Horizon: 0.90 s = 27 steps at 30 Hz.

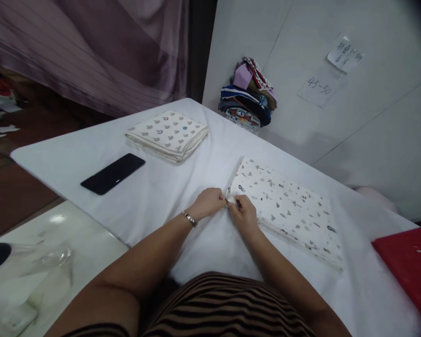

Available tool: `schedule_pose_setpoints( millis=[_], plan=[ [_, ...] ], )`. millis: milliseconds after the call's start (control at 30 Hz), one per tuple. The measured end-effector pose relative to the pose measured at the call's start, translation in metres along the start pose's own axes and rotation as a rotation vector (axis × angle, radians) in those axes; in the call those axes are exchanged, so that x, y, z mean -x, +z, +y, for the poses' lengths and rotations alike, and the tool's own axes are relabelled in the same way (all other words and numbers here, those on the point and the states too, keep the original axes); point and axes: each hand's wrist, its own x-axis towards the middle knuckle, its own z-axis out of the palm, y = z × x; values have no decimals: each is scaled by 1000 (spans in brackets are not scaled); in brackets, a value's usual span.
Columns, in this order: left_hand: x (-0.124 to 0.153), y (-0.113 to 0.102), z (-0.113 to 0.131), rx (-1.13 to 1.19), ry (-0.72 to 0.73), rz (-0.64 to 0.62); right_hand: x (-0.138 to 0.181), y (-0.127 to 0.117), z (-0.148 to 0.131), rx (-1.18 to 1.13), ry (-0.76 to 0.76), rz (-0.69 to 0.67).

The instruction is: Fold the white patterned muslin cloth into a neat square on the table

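A white cloth [287, 201] with small brown and grey prints lies folded flat on the white-covered table [199, 173]. At its left edge my left hand [210, 202] is closed, fingertips pinching the cloth's gathered corner. My right hand [243, 215] pinches the same corner from the other side, the two hands almost touching. Farther up the table sits a second folded cloth [168, 133], cream with grey shapes, apart from both hands. A black phone [112, 173] rests to the left of my hands.
Against the white wall stands a stack of folded clothes [247, 96]. A red item [410, 262] is at the right edge. Lower left, a second white surface [87, 234] holds a clear bottle [45, 257]. A pinkish curtain [108, 51] hangs behind the table.
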Motion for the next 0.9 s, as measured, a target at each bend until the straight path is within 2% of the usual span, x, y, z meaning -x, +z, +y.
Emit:
schedule_pose_setpoints(
  millis=[333, 467, 600, 800, 900],
  plan=[
    [-8, 13, -10, 604, -64, -127, 1, -2, 2, -5, -47, 31],
    [-13, 20, -16, 645, -63, -130, 1, -6, -1, 19, -49, 29],
    [-14, 19, -14, 721, -92, -144, 2, -6, -3, 111, -89, -28],
    [-3, 7, -6, 871, -60, -272, 3, -3, 0, 171, -112, -52],
    [0, 8, -4, 870, -45, -231, 3, -2, 1, 156, -146, -52]
  ],
)
